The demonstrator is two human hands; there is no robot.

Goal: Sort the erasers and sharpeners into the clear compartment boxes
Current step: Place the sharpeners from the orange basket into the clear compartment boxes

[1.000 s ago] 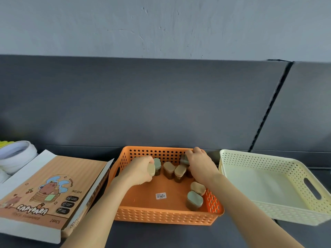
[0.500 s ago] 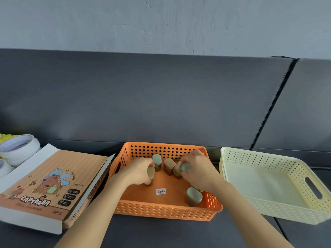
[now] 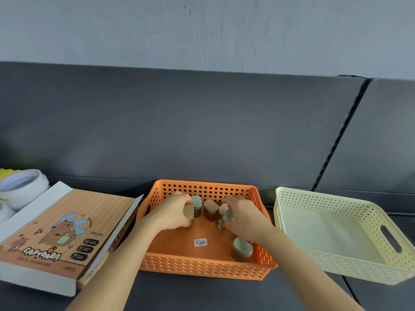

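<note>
Soft, even light from above keeps the pale wall point(image 3: 202, 30) bright, while the dark panel point(image 3: 179, 131) below it dims toward the left. Shadows are faint and soft-edged, thickest under the front wall of the orange basket point(image 3: 202, 268). The wide lens stretches the cream basket point(image 3: 336, 268) toward the right corner. The sharpener point(image 3: 188, 212) in the left hand point(image 3: 173, 213) and the one in the right hand point(image 3: 246, 219) look slightly smeared.

Orange basket point(image 3: 202, 192) was smooth moulded plastic, perforated, faint sheen; paper sticker point(image 3: 200, 242) lay on its floor. Sharpeners point(image 3: 210, 210) inside looked translucent brown plastic, lids matt. Cream basket point(image 3: 336, 265) right of it: same plastic, matt. Box point(image 3: 67, 227) left of it was printed cardboard, satin. Shelf point(image 3: 202, 295) beneath looked dark, matt.
</note>
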